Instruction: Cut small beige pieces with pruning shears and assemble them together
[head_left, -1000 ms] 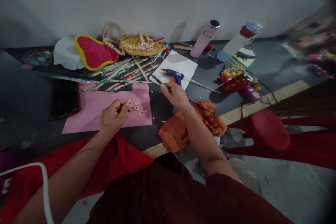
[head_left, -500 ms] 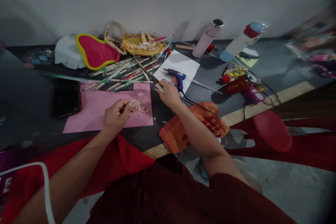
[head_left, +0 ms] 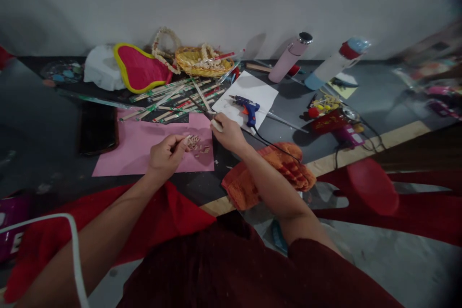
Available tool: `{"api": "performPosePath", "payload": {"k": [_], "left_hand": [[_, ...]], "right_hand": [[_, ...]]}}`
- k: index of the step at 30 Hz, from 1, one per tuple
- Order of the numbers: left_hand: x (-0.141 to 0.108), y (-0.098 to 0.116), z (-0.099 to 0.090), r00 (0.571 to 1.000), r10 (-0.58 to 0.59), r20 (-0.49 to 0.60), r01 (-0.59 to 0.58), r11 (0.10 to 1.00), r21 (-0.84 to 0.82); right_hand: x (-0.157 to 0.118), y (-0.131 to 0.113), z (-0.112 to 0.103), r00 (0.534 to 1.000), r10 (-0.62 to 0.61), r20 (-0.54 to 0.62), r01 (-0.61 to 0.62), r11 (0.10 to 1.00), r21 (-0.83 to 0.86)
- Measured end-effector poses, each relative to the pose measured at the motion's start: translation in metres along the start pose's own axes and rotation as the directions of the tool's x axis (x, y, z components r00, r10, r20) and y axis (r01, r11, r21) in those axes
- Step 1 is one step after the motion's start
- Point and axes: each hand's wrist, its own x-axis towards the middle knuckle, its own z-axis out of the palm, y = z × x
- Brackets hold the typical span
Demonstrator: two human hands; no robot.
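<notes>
Grip: my left hand (head_left: pixel 165 155) pinches a small pale piece (head_left: pixel 187 140) between thumb and forefinger; my right hand (head_left: pixel 231 134) is closed round the pale handle of a slim tool (head_left: pixel 216 125), its dark end angled away to the left. Exact type of tool — cannot tell.

Edges: left hand over the pink sheet (head_left: pixel 133 154), just beside a heap of short pieces (head_left: pixel 194 143) near the sheet's right edge. Right hand just past that edge. A strip of dark tabletop (head_left: pixel 191 184) gives room between sheet and orange towel (head_left: pixel 240 185); my right forearm crosses above the towel. Beyond the sheet, the sticks (head_left: pixel 162 102) crowd its far edge; the glue gun (head_left: pixel 250 108) lies near my right hand on white paper (head_left: pixel 266 90).

Materials: pieces stubby, rod-like; sheet flat, matte; towel thick, fuzzy; sticks straight, in printed wrappers — behind them, a shallow woven basket (head_left: pixel 187 68).
</notes>
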Motion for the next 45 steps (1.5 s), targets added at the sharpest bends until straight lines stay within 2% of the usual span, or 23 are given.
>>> {"api": "performPosePath", "payload": {"k": [2, 4, 6, 8, 10, 12, 13, 14, 15, 17, 19, 21, 24, 27, 33, 45], "left_hand": [[0.0, 0.001, -0.001, 1.0, 0.005, 0.003, -0.005, 1.0, -0.016], [0.0, 0.001, -0.002, 1.0, 0.001, 0.006, -0.001, 0.999, -0.036], [0.001, 0.002, -0.003, 1.0, -0.017, -0.001, 0.017, 0.998, -0.056], [0.001, 0.003, -0.003, 0.999, -0.039, -0.01, 0.038, 0.995, -0.093], [0.002, 0.003, -0.004, 0.998, -0.067, -0.01, 0.065, 0.987, -0.148], [0.003, 0.003, -0.004, 0.995, -0.099, -0.007, 0.096, 0.975, -0.201], [0.004, 0.003, -0.004, 0.994, -0.112, -0.008, 0.107, 0.969, -0.222], [0.005, 0.002, -0.004, 0.993, -0.12, -0.015, 0.112, 0.964, -0.243], [0.005, 0.002, -0.004, 0.992, -0.124, -0.025, 0.113, 0.957, -0.267], [0.007, 0.001, -0.006, 0.99, -0.136, -0.036, 0.117, 0.942, -0.314], [0.008, 0.0, -0.008, 0.987, -0.156, -0.043, 0.132, 0.929, -0.345], [0.008, 0.0, -0.01, 0.983, -0.175, -0.052, 0.145, 0.923, -0.358], [0.009, 0.0, -0.011, 0.981, -0.179, -0.075, 0.138, 0.915, -0.379], [0.008, 0.002, -0.011, 0.982, -0.165, -0.093, 0.117, 0.913, -0.39], [0.004, 0.008, -0.012, 0.993, -0.103, -0.055, 0.082, 0.948, -0.308], [0.002, 0.01, -0.014, 1.0, -0.009, -0.02, 0.005, 0.978, -0.208]], "right_hand": [[-0.001, -0.005, 0.002, 0.999, -0.036, -0.006, 0.037, 0.979, 0.198], [-0.003, -0.007, 0.002, 1.0, -0.018, -0.008, 0.02, 0.92, 0.393], [-0.005, -0.007, -0.003, 0.999, 0.047, -0.008, -0.032, 0.79, 0.613], [-0.007, -0.006, -0.011, 0.992, 0.125, 0.001, -0.075, 0.586, 0.807], [-0.012, -0.004, -0.022, 0.987, 0.158, 0.032, -0.095, 0.404, 0.91], [-0.018, -0.003, -0.032, 0.988, 0.091, 0.125, -0.148, 0.326, 0.934], [-0.02, -0.003, -0.036, 0.986, 0.053, 0.157, -0.166, 0.323, 0.932], [-0.022, -0.002, -0.038, 0.985, 0.017, 0.173, -0.167, 0.362, 0.917], [-0.024, -0.002, -0.039, 0.986, -0.014, 0.168, -0.145, 0.438, 0.887], [-0.024, -0.002, -0.039, 0.99, -0.091, 0.112, -0.023, 0.668, 0.744], [-0.024, -0.001, -0.035, 0.984, -0.172, 0.054, 0.127, 0.874, 0.47], [-0.024, -0.002, -0.031, 0.972, -0.224, 0.075, 0.209, 0.963, 0.172], [-0.027, -0.005, -0.026, 0.955, -0.234, 0.18, 0.252, 0.964, -0.084], [-0.03, -0.012, -0.023, 0.934, -0.256, 0.248, 0.299, 0.942, -0.151], [-0.033, -0.024, -0.02, 0.922, -0.253, 0.294, 0.318, 0.928, -0.197], [-0.035, -0.024, -0.018, 0.917, -0.273, 0.291, 0.334, 0.925, -0.183]]}}
